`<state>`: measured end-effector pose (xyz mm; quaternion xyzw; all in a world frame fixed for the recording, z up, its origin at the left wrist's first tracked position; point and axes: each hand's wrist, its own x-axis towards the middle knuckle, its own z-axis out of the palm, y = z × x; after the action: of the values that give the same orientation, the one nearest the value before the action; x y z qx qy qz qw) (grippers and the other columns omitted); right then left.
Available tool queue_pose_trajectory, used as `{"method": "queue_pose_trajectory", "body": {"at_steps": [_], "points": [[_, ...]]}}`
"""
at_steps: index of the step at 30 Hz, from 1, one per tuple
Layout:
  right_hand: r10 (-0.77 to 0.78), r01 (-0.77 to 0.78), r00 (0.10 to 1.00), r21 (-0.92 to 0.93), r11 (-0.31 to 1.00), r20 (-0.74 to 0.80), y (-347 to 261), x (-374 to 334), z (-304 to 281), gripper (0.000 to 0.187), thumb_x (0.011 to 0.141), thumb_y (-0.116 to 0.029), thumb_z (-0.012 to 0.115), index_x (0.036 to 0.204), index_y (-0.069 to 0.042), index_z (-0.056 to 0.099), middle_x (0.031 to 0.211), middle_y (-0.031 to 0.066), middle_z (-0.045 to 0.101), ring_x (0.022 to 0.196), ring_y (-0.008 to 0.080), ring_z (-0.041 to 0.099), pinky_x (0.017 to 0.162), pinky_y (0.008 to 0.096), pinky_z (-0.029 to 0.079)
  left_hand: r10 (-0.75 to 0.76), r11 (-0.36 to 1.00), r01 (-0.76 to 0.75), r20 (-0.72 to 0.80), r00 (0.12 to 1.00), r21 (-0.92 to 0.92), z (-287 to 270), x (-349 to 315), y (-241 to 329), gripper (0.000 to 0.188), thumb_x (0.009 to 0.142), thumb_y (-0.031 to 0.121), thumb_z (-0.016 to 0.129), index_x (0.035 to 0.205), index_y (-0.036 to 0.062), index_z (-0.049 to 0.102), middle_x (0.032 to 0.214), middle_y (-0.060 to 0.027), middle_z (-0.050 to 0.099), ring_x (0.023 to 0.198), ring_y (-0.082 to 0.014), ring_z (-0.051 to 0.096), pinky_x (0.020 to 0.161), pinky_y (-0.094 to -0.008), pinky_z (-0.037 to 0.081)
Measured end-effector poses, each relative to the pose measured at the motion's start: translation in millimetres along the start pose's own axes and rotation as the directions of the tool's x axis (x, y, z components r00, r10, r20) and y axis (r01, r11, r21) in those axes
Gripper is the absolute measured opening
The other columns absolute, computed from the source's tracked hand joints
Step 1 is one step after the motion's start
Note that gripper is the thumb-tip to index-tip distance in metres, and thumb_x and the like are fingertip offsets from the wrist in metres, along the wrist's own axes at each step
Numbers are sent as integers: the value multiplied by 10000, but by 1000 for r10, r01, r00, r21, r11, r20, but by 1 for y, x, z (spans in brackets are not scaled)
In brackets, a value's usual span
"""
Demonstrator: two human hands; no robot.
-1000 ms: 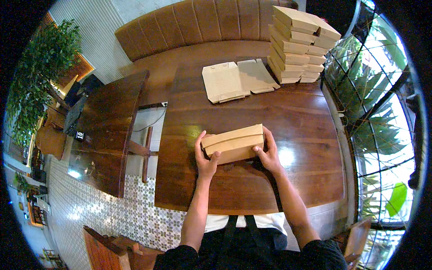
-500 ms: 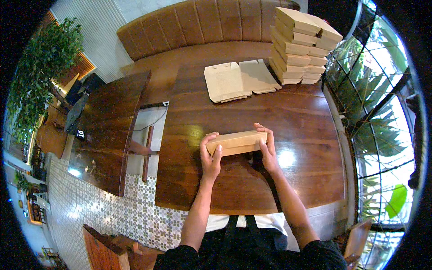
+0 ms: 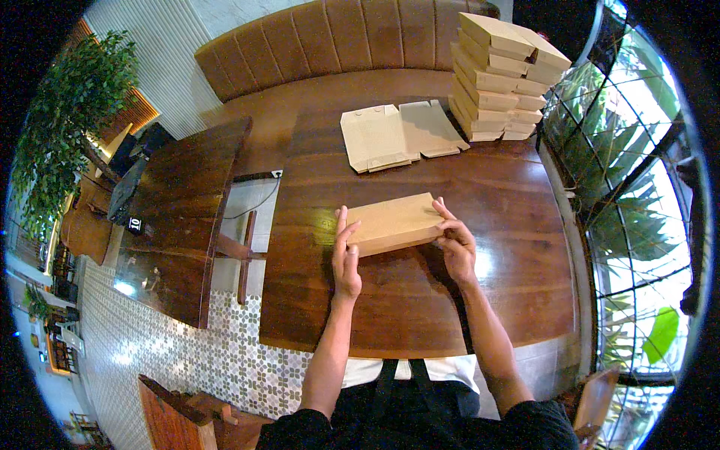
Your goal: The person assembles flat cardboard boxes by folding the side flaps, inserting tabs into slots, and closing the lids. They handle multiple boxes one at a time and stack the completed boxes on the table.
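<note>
Between my two hands is a folded brown cardboard box (image 3: pixel 394 223), closed and slightly tilted, its broad top face showing. My left hand (image 3: pixel 347 255) grips its left end, thumb on the near side and fingers along the end. At the right end, my right hand (image 3: pixel 456 244) holds the near corner with bent fingers, while one or two fingers reach along the end. Farther back lies a flattened, unfolded cardboard box (image 3: pixel 373 137) with creased flaps. Whether the held box touches the table is hard to tell.
The wooden table (image 3: pixel 315 300) spreads beneath my hands. Two side-by-side stacks of folded boxes (image 3: pixel 491 79) rise at its back right corner. A brown padded bench (image 3: pixel 330 45) runs behind. Another wooden table (image 3: pixel 180 217) stands left across a gap, and a gridded window (image 3: pixel 637 225) is on the right.
The box has tipped so that more of its top face shows. My right hand has shifted slightly right and curled its fingers at the near corner. My left hand keeps its end.
</note>
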<state>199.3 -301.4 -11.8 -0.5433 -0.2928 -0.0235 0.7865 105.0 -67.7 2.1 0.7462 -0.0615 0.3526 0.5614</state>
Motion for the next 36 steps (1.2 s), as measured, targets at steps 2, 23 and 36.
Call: {"method": "queue_pose_trajectory", "body": {"at_steps": [2,23,36], "points": [[26,-6,998,294,956,-65,7,-1,-12,307,937,30,532,1217,-54,627,1350,173,680,1515,367,412,1262,461,279,-73,981,63,-47,996,-185,-5,0,-4,495,1111,338,322,1379,10,577,1662,-202,354,1573,-352,271,1267,-530,244],[588,-579,808,-243,779,-40,-97,13,-57,850,886,-191,838,1589,-123,367,1334,160,652,1202,231,616,1008,391,504,-355,784,483,358,864,-390,2,-4,-6,715,1087,224,578,1651,-25,216,1706,-173,301,1574,-272,293,1266,-440,280],[-227,28,655,-278,960,-721,-253,289,-202,894,836,-433,849,1485,-33,382,1256,188,612,1169,270,626,943,393,531,-229,963,149,392,891,225,17,-2,-12,323,1015,140,596,1304,25,684,1385,-148,669,1316,-328,598,1150,-430,446]]}}
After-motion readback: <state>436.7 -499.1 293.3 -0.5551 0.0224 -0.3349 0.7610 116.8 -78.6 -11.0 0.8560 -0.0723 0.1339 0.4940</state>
